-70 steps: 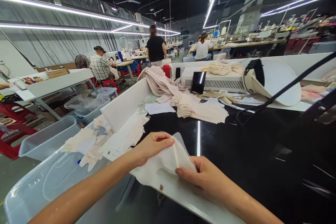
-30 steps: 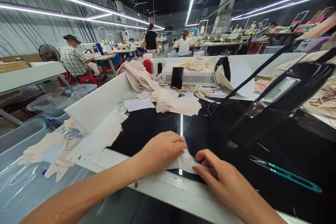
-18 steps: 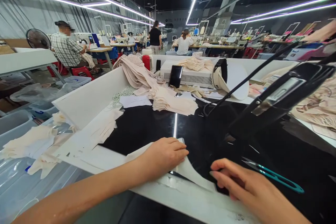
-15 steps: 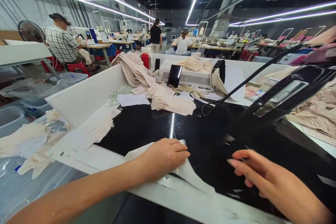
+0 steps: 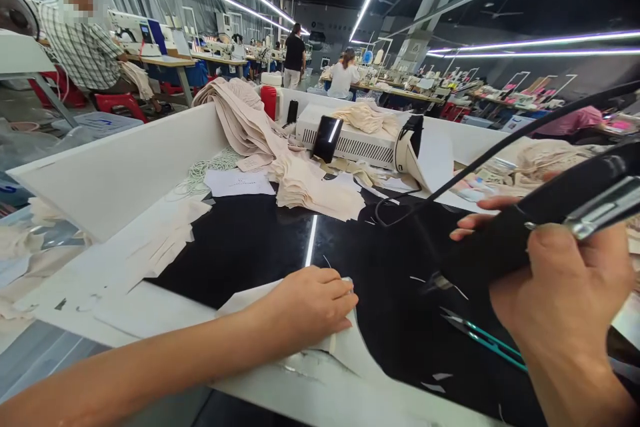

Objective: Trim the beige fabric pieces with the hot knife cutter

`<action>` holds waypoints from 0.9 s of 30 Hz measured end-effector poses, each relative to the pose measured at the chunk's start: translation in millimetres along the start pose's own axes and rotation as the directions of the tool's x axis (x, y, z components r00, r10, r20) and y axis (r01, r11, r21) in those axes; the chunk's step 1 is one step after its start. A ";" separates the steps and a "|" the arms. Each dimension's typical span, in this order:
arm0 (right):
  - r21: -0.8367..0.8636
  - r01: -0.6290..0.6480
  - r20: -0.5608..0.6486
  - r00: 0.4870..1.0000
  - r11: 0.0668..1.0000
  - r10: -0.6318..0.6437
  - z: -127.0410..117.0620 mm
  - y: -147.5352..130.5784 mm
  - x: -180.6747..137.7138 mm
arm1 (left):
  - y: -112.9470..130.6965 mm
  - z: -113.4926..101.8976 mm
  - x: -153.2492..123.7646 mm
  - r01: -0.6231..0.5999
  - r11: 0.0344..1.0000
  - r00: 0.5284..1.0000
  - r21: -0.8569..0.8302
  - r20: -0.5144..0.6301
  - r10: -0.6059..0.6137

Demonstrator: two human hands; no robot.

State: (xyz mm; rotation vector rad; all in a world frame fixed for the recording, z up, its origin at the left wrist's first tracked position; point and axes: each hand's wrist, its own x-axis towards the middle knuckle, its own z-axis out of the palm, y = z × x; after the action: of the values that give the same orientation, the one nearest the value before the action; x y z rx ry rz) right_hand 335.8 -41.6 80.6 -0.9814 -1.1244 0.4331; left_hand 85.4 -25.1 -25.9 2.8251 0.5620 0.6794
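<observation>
My left hand [image 5: 310,303] lies curled, fingers together, on a thin whitish fabric piece [image 5: 350,347] at the near edge of the black work surface [image 5: 240,247], pressing it flat. My right hand [image 5: 565,280] is wrapped round the black handle of a corded iron-like tool [image 5: 560,213], held a little above the surface to the right. Teal thread snips [image 5: 483,335] lie on the black surface just below that hand.
A stack of beige cut pieces [image 5: 310,187] and draped cloth [image 5: 240,120] sit at the back, by a white machine [image 5: 360,140] with a phone [image 5: 326,139] leaning on it. A white side wall [image 5: 115,167] bounds the left. Other people sit at tables beyond.
My right hand left the fabric, swung right and took hold of the black tool's handle. The left hand stayed pressing the fabric piece. The view shifted right and down.
</observation>
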 end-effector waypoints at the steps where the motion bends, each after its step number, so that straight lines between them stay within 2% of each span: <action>1: 0.031 0.002 0.006 1.000 1.000 -0.003 5.7 1.1 0.3 | 0.7 0.6 -0.8 -0.002 1.000 1.000 0.015 0.001 0.002; 6: 0.148 -0.013 0.107 0.994 0.989 -0.003 31.5 7.8 -3.0 | 4.8 3.1 -6.1 -0.050 0.983 0.999 0.175 0.025 0.046; 11: 0.241 -0.026 0.175 0.984 0.970 -0.018 55.0 17.4 -7.8 | 8.0 6.0 -8.7 -0.054 0.960 0.996 0.276 -0.060 0.073; 15: 0.357 0.035 0.129 0.988 0.934 -0.086 67.1 31.1 -11.0 | 11.3 1.3 -9.0 -0.063 0.926 0.989 0.372 -0.098 0.107; 27: 0.438 -0.029 0.084 0.996 0.898 -0.009 80.2 33.4 -16.3 | 13.0 -3.6 -12.1 -0.066 0.909 0.992 0.411 -0.073 0.105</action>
State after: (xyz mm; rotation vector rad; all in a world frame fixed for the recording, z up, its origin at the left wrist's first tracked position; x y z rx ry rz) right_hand 262.9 -1.0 51.4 -0.5736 -1.0349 0.7085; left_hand 77.8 -41.5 -24.1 3.2360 0.6684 0.7957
